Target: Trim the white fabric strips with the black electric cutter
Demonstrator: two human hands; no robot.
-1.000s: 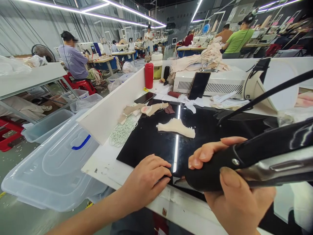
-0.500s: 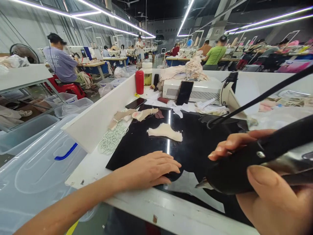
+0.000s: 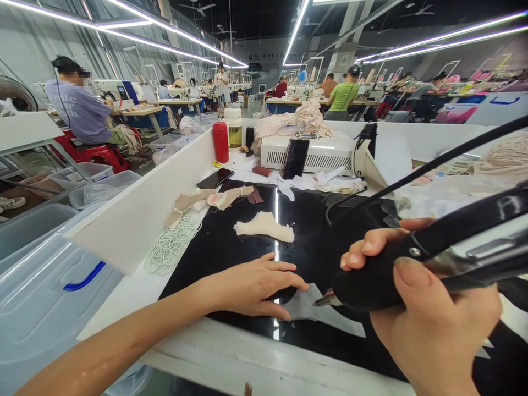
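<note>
My right hand point(image 3: 437, 313) is wrapped round a black hand tool point(image 3: 371, 280) with a silver lever and a pointed metal tip; a thick black cord lies beside it. The tip is over a thin light-grey cut piece point(image 3: 332, 316) on the glossy black work mat point(image 3: 325, 242). Whether it touches the piece cannot be seen. My left hand point(image 3: 259, 286) lies palm down with fingers spread, its index fingertip and thumb at the left edge of that grey piece. Beyond it rests a cream cut piece point(image 3: 264, 226) with a raised middle.
Pale cord point(image 3: 171, 247) and beige scraps point(image 3: 231, 197) lie at the mat's left. Behind stand a vented white machine point(image 3: 313, 154), a propped phone point(image 3: 296, 158), a flat phone point(image 3: 215, 178) and a red bottle point(image 3: 220, 142). A lidded plastic bin point(image 3: 45, 291) is left. Co-workers sit farther off.
My right hand has brought the tool's tip left and up to the grey piece. My left hand's fingers have spread and reached its edge. The view has shifted right.
</note>
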